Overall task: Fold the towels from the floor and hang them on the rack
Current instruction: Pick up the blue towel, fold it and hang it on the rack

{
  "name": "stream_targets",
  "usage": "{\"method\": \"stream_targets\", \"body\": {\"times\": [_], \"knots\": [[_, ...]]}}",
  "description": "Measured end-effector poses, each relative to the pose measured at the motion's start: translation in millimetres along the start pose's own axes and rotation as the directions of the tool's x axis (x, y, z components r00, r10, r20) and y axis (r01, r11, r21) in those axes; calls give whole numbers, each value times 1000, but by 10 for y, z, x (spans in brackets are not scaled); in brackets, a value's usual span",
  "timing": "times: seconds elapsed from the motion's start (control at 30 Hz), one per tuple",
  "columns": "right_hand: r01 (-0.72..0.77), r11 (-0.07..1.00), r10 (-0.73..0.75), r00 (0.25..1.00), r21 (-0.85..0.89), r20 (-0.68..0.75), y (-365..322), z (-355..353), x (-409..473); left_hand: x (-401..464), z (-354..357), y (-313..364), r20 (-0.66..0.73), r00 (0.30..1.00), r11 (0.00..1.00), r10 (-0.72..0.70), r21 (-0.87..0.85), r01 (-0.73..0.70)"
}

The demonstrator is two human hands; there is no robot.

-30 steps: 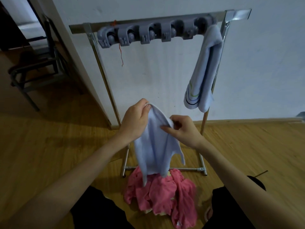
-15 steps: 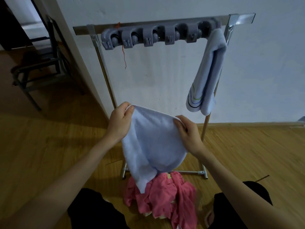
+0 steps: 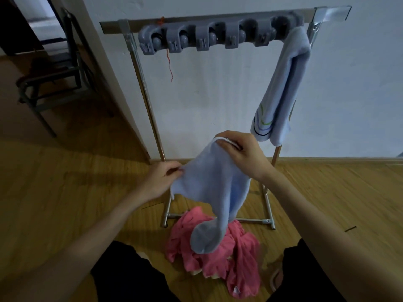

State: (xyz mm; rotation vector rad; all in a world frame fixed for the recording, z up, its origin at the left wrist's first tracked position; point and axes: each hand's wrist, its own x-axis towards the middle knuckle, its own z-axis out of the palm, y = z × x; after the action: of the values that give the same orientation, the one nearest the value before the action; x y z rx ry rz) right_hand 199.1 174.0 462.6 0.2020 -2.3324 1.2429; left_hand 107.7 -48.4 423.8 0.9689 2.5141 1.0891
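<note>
Wooden floor [image 3: 65,192] meets a white wall [image 3: 218,94], with a dark chair [image 3: 52,73] at left. One metal rack [image 3: 218,18] carries one folded blue towel [image 3: 281,88]. Left hand [image 3: 159,182] and right hand [image 3: 242,155] each pinch a second blue towel [image 3: 209,192], hanging above one pink towel [image 3: 218,256] on the floor

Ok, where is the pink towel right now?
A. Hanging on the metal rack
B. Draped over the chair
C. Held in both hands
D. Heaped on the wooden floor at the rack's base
D: the crumpled pink towel lies on the wooden floor beneath the held light blue towel.
</note>
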Motion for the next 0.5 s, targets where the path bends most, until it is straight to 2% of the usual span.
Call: {"method": "stream_targets", "body": {"times": [0.17, 0.27, 0.5], "knots": [[67, 994, -59, 994, -84, 91, -82, 43, 6, -27, 134, 204, 16, 996, 991, 85, -104, -82], [92, 988, -73, 986, -120, 150, -102, 78, 5, -29, 206, 342, -33, 987, 983, 159, -85, -161], [66, 988, -42, 984, -138, 172, -98, 29, -19, 35, 194, 356, -144, 983, 993, 118, 20, -116]]}}
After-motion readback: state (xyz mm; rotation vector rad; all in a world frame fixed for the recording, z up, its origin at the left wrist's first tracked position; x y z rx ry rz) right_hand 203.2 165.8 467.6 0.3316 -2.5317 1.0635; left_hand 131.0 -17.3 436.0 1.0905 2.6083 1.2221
